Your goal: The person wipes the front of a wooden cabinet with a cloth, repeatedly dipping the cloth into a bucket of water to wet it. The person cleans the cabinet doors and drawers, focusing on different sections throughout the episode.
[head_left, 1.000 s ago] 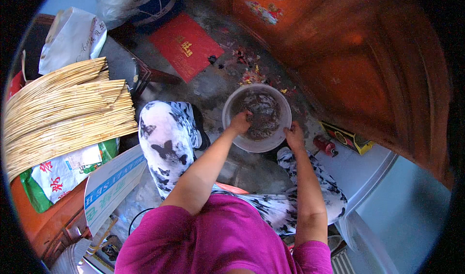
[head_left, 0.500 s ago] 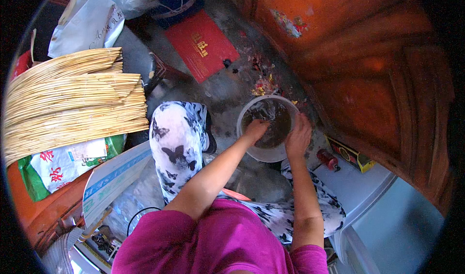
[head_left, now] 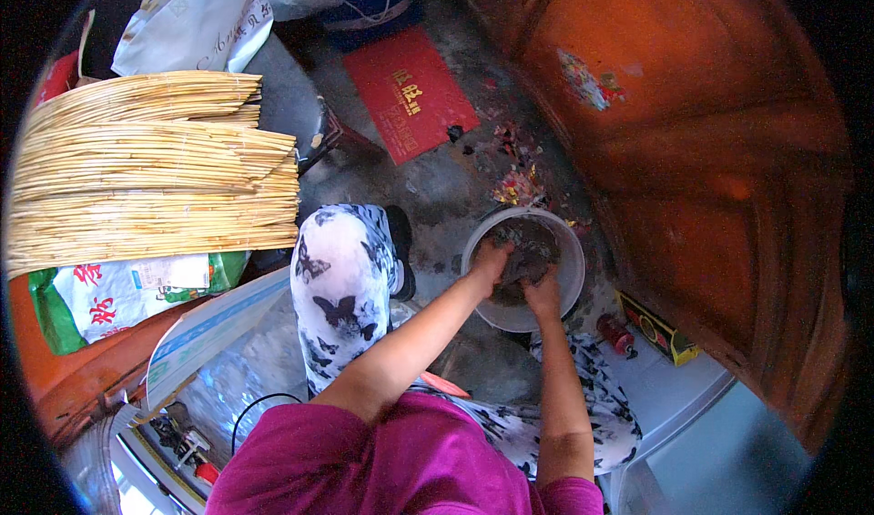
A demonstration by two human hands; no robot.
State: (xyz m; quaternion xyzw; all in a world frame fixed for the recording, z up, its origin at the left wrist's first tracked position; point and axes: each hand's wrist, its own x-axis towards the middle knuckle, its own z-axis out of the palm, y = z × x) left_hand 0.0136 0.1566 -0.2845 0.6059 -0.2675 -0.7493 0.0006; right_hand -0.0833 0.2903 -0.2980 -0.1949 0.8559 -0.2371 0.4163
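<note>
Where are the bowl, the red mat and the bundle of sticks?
bowl (head_left: 572,269): head view, bare right rim.
red mat (head_left: 410,91): head view, its middle.
bundle of sticks (head_left: 146,178): head view, middle of the stack.

Basin (head_left: 569,283) between knee (head_left: 341,278) and wooden door (head_left: 719,196)

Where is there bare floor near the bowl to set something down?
Bare grey floor lies between the red mat, the bowl and the patterned knee. Past the bowl, scraps litter it; both hands fill the bowl.
</note>
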